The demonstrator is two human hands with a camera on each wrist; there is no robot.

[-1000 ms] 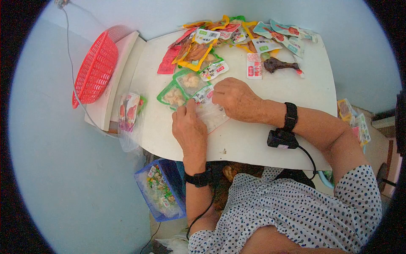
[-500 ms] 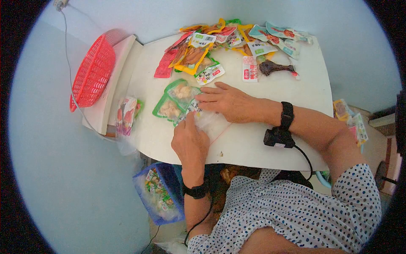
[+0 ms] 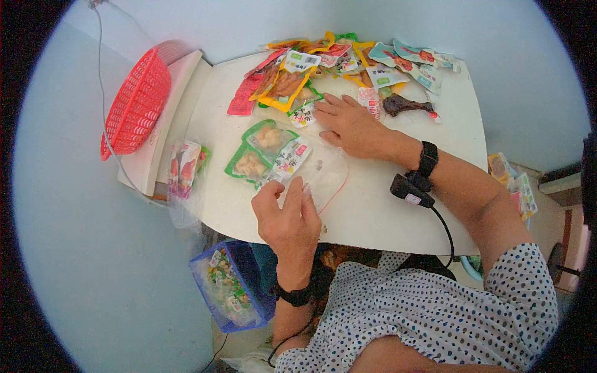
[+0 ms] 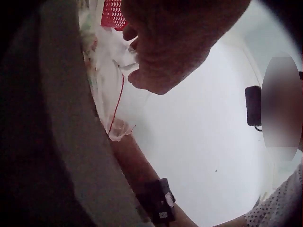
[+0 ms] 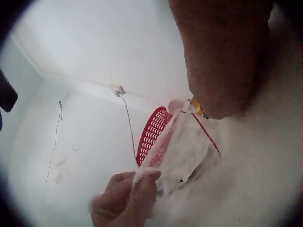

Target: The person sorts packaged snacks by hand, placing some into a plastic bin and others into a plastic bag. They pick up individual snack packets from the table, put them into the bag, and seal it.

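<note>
Beside two joined green-edged packets [image 3: 252, 163] of pale food, a clear bag [image 3: 329, 177] with a red line lies on the white table. My left hand [image 3: 289, 217] is at the bag's near left edge; in the right wrist view the left hand [image 5: 125, 198] pinches the clear film between thumb and fingers. The right hand [image 3: 354, 127] has its fingers stretched out at the bag's far side, close to a green-and-white packet [image 3: 303, 115]. Whether its fingertips hold any film cannot be told. A white label [image 3: 292, 155] lies between the packets and the bag.
Several food packets [image 3: 286, 84] are piled along the table's far edge, with a dark drumstick pack [image 3: 407, 105] at their right. A red basket [image 3: 137, 102] leans at the left. Below the table stands a blue bin [image 3: 233, 286] of packets; another bag [image 3: 185, 171] hangs at the left edge.
The right hand has moved up and away from the green-edged packets, towards the pile. My left hand has drawn back towards the near edge, and more of the clear bag and label shows.
</note>
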